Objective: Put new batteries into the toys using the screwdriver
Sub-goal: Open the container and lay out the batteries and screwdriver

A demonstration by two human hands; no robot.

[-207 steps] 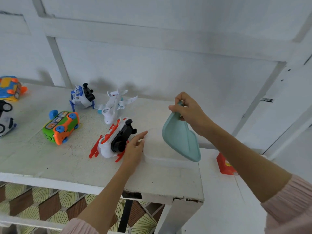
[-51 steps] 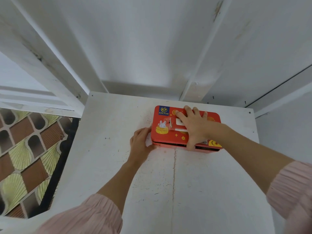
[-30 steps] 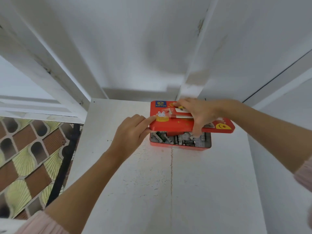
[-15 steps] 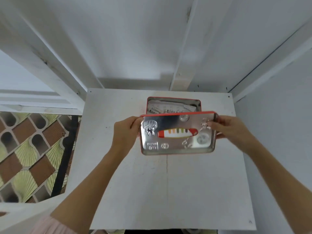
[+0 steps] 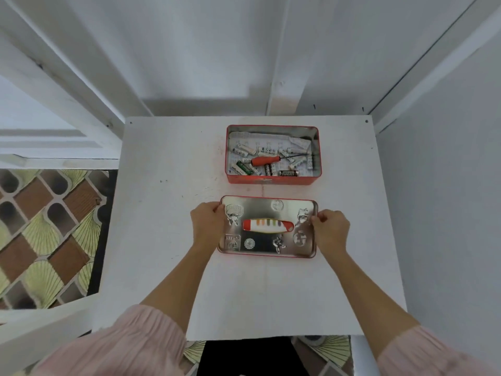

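Item: lid [image 5: 267, 226], metal, inner face up, red rim, 1 red-and-white oval window at centre. It lies flat on the table [image 5: 162, 240] about mid-depth and right of centre, just in front of the tin. The left hand [image 5: 207, 222] grips its left short edge and the right hand [image 5: 329, 226] its right short edge, fingers curled over the rim.

Item: tin [image 5: 272, 180], red, open, near the back edge of the table. It contains many loose batteries [image 5: 244, 150] and 1 screwdriver [image 5: 267, 160] with a red handle, lying across them with its shaft pointing right.

Step, as judged: parking the lid. It is best released flat and clear of the tin, leaving the near table free. Both hands can then let go together, and the screwdriver is best lifted by its handle so that no batteries spill. The toys are not in view.
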